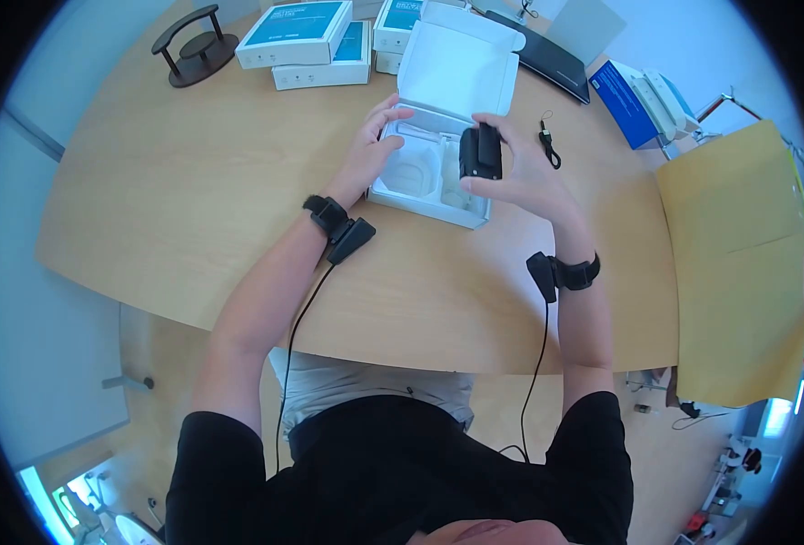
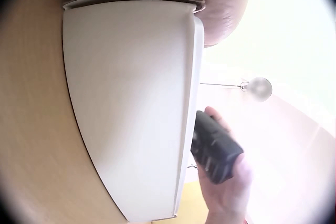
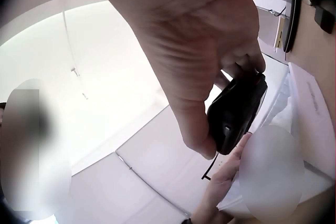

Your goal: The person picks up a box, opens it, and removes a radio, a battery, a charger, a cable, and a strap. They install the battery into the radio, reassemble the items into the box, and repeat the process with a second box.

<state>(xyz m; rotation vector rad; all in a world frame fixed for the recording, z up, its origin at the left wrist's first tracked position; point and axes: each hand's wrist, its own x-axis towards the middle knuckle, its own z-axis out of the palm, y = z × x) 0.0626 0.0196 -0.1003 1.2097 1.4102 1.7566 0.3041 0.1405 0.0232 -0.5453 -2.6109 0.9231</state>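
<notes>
My right hand (image 1: 531, 177) holds a black box-shaped device (image 1: 482, 153) between thumb and fingers, over the right part of an open white carton (image 1: 429, 209). In the right wrist view the device (image 3: 236, 111) sits between the thumb and the bent fingers. My left hand (image 1: 370, 150) rests at the carton's left edge, thumb over the inside and fingers loosely extended toward the back left corner. A white molded insert (image 1: 411, 173) with recesses lies inside the carton. Its lid (image 1: 456, 68) stands raised at the back. The carton's front wall (image 2: 126, 98) fills much of the left wrist view.
Several blue-and-white boxes (image 1: 295, 27) are stacked behind the carton. A dark wooden stand (image 1: 200, 59) is at the back left. On the right lie a short black cable (image 1: 548, 145), a closed black laptop (image 1: 547, 59) and a blue box (image 1: 622, 104). Yellow paper (image 1: 738, 263) hangs beside the table.
</notes>
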